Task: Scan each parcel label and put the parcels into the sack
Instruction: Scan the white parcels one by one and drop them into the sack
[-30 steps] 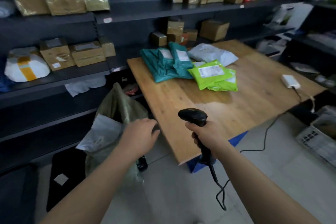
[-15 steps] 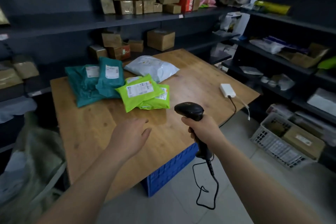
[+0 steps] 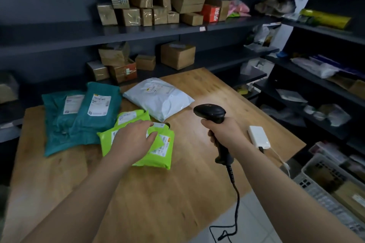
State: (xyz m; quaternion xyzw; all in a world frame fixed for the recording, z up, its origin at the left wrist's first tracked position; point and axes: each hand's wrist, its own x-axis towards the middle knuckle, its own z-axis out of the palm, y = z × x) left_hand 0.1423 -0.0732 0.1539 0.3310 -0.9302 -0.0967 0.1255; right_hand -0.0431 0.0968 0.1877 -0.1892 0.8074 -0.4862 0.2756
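Lime-green parcel (image 3: 158, 156), where is it, and what does the left hand do?

It lies near the middle of the table (image 3: 158, 203). The left hand (image 3: 136, 138) is laid on top of it, fingers spread and almost straight, gripping nothing. The hand covers most of the label.

Is something under it?

Yes, a second green parcel (image 3: 134, 117) looks out from beneath, toward the table's far side. Most of it is hidden.

And the right hand?

The right hand (image 3: 223, 132) is closed round the handle of a black scanner (image 3: 210, 112), above the table's right half. The cable (image 3: 235, 193) hangs past the table's near edge and is cut off at the bottom of the view.

What else?

Two teal parcels (image 3: 98, 124) overlap at the table's far left, and a white parcel (image 3: 160, 98) lies at its far middle. Their labels are too blurred to read. A small white box (image 3: 258, 137) sits by the table's right edge. Beyond the far edge, cardboard boxes (image 3: 177, 55) stand on dark shelves (image 3: 138, 31). Right of the table, a pale crate (image 3: 316, 193) is cut by the frame.
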